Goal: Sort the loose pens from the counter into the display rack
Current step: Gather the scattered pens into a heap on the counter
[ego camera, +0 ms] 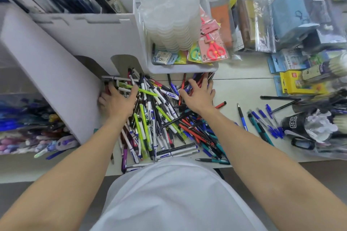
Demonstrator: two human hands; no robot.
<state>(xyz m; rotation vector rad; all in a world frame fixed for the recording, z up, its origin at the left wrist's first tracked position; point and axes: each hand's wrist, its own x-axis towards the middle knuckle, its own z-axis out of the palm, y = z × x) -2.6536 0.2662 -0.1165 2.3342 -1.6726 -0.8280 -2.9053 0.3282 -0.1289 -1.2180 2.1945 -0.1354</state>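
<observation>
On the pale surface [244,80], I see both hands spread open atop the multicoloured pen heap [159,118]: left hand [117,102], right hand [199,95], neither grip holding anything.

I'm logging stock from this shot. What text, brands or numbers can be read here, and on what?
"6": small blue-and-white packet in the white plastic bin, the digit seen at an angle.
Black paper cup: a white emblem, unreadable.
Yellow box: red logo, too blurred.
Blue hanging packs: print too blurred.
Loose pens: barrel print too small.
</observation>
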